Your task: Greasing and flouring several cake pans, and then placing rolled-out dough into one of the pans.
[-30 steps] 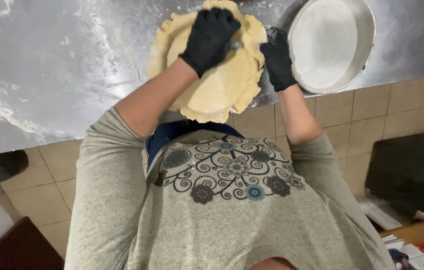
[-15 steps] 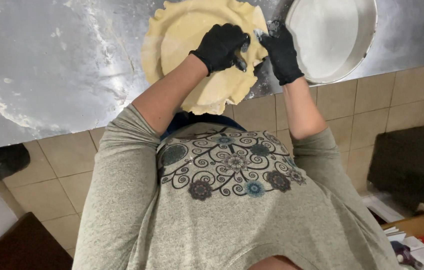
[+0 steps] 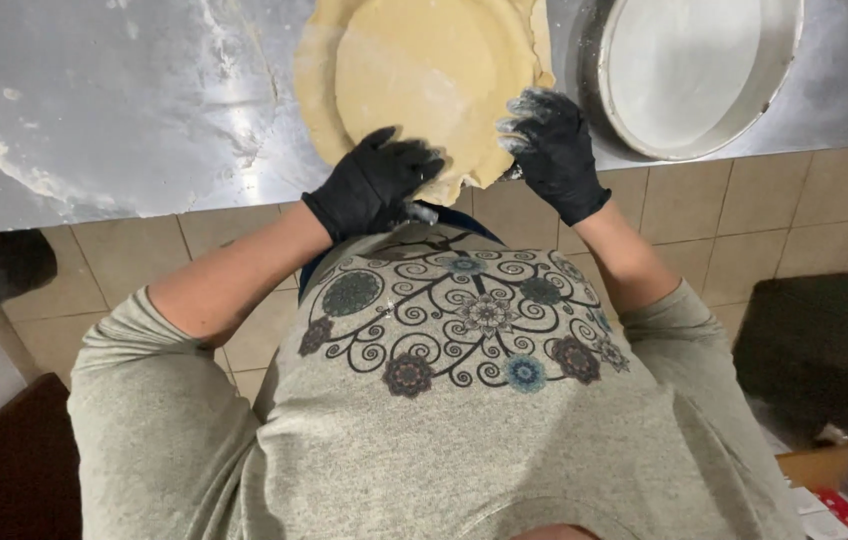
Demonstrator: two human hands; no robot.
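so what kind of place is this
Likely a bakery or commercial kitchen: a floured stainless steel worktop, a round sheet of pale dough and a round metal baking pan.

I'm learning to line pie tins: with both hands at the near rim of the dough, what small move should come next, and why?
Probably press the overhanging near edge against the rim: the left hand and right hand both grip the dough there, where it hangs ragged past the counter edge.

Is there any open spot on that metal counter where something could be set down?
Yes: the floury steel counter is bare left of the dough-lined pan. The near edge is crowded, with the left hand and right hand gripping the dough rim, and the empty round pan close on the right.
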